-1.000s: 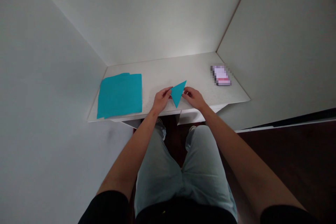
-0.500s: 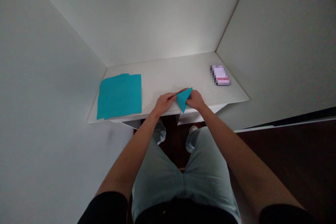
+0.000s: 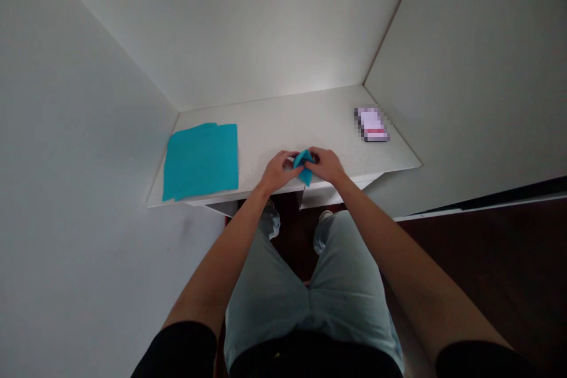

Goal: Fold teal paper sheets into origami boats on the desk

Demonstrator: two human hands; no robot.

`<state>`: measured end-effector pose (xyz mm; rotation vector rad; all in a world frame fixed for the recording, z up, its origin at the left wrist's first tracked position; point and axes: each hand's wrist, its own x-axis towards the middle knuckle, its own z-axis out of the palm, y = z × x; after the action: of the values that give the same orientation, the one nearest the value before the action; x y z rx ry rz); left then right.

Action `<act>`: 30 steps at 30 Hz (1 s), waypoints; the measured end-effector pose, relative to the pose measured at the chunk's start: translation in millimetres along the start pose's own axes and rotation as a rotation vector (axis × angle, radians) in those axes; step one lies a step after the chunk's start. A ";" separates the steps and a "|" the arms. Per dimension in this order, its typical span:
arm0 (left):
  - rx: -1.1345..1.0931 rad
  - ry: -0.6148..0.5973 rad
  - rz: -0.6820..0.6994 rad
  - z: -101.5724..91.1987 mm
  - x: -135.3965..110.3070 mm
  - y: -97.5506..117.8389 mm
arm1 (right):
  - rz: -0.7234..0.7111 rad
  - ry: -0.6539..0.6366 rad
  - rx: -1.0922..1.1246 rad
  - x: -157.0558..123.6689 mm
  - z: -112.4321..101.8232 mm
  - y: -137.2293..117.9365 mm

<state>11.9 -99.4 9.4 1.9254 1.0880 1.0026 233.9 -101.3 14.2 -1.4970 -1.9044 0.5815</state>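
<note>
Both hands (image 3: 278, 169) closer, paper (image 3: 305, 165) seemingly smaller.

Black sleeves — pale denim jeans (image 3: 305, 307)

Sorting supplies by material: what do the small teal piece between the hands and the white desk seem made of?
The folded teal piece, pinched by the left hand and right hand, looks like thin matte paper: flat colour, sharp edges. The white desk looks like smooth painted or laminated board, with a faint sheen.

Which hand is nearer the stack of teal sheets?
Left. The left hand lies just right of the stack of teal sheets; the right hand is farther right, beyond the folded teal paper.
</note>
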 end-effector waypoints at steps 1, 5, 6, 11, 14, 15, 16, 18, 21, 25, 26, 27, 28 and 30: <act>-0.061 0.022 -0.031 -0.4 1.3 -3.0 | 0.002 0.008 0.054 -0.2 0.5 2.7; -0.269 0.088 -0.121 -3.5 5.5 -11.2 | 0.010 0.060 0.309 0.3 3.6 12.0; -0.299 0.109 -0.132 -4.2 6.1 -12.2 | 0.013 0.066 0.355 0.8 4.3 13.2; -0.357 0.188 -0.192 -4.2 7.4 -14.3 | 0.027 0.077 0.452 2.7 4.6 12.7; -0.366 0.199 -0.205 -2.1 7.3 -14.6 | 0.033 0.077 0.449 3.0 3.2 11.7; -0.371 0.200 -0.205 -1.5 7.3 -14.6 | 0.037 0.073 0.449 3.1 2.9 11.7; -0.376 0.201 -0.203 -1.1 7.2 -14.5 | 0.041 0.070 0.451 3.1 2.8 11.9; -0.378 0.203 -0.191 -0.7 7.3 -14.3 | 0.047 0.066 0.457 3.3 3.1 12.6; -0.351 0.186 -0.163 -0.7 7.8 -14.1 | 0.054 0.070 0.469 3.6 4.3 14.0; -0.338 0.162 -0.150 0.3 8.7 -14.3 | 0.054 0.081 0.482 3.7 5.1 15.0; -0.342 0.156 -0.152 0.7 8.8 -14.3 | 0.053 0.081 0.483 3.7 5.1 15.1; -0.346 0.148 -0.154 1.0 8.8 -14.4 | 0.052 0.080 0.483 3.7 5.1 15.1; -0.347 0.138 -0.156 1.2 8.7 -14.4 | 0.051 0.080 0.483 3.7 5.0 15.1; -0.342 0.119 -0.155 1.5 8.4 -14.3 | 0.050 0.084 0.485 3.7 4.8 15.0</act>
<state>11.1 -86.4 -1.0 1.5027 1.0374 1.1441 240.1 -93.7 1.3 -1.2301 -1.5229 0.9123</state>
